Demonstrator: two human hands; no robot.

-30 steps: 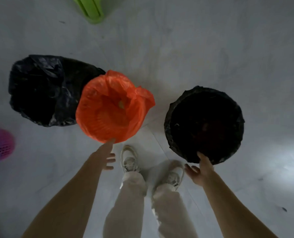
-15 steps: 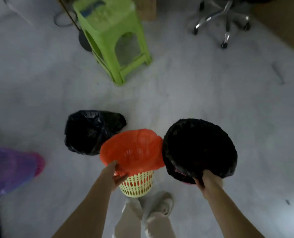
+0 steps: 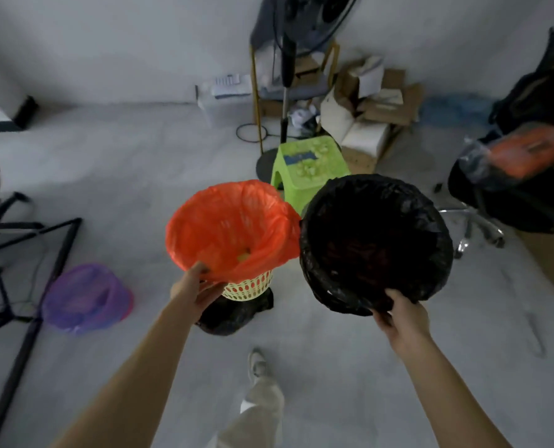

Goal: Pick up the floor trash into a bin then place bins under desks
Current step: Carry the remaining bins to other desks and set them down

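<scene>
My left hand [image 3: 194, 288] grips the near rim of a pale yellow basket bin lined with an orange bag [image 3: 230, 227], held up off the floor. A small yellowish scrap lies inside it. My right hand [image 3: 401, 318] grips the near rim of a bin lined with a black bag [image 3: 375, 240], also lifted, right beside the orange one. A third bin with a black bag [image 3: 236, 313] stands on the floor just under the orange bin. A bin with a purple bag [image 3: 86, 299] sits on the floor to the left.
A green plastic stool [image 3: 311, 166] stands right behind the two lifted bins, with a fan stand [image 3: 285, 69] and cardboard boxes [image 3: 366, 111] beyond. An office chair [image 3: 508, 195] is at right. Black tripod legs [image 3: 26, 286] spread at left. My shoe [image 3: 257, 363] is below.
Both hands took hold of the bin rims and lifted the orange and black bins off the floor. My view rose from straight down at the floor to across the room.
</scene>
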